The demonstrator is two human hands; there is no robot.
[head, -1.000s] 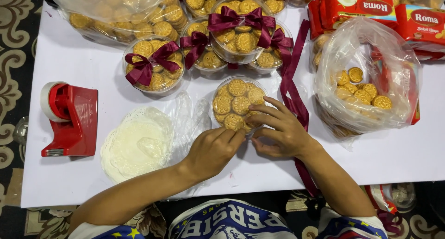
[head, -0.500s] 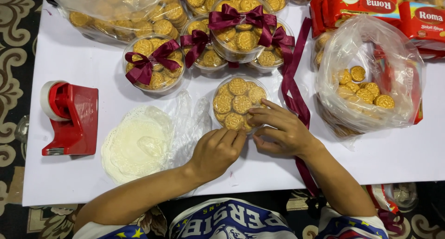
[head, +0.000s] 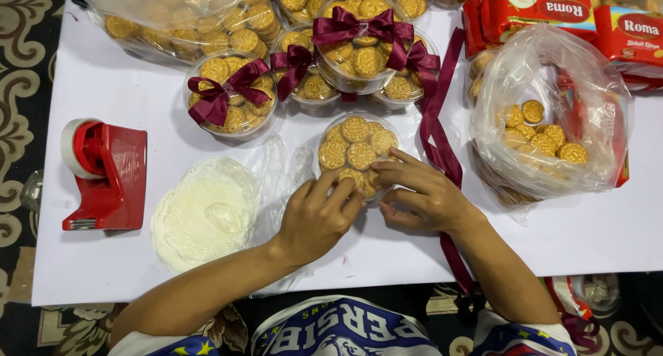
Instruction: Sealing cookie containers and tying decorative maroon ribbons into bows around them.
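Barely any change over the last second: both hands stay at the tub's near rim, so this reads as lid seating in progress, not done. Left hand (head: 319, 218) fingers curled onto the near edge of the tub (head: 359, 152); right hand (head: 425, 197) fingers spread, tips pressing the near-right rim. Neither lifts it. Tub sits mid-counter (head: 587, 238), upright, opening up; round, so no long axis. Ribbon (head: 442, 149) runs just right of it. Beyond: the bowed tubs (head: 231, 97).

My white counter (head: 594, 238) carries a red tape dispenser (head: 103, 176), a lace doily (head: 200, 214), ribbon-tied cookie tubs (head: 231, 97), an open cookie tub (head: 356, 152), a maroon ribbon (head: 438, 131), bagged cookies (head: 545, 121) and red biscuit packs (head: 532, 7).
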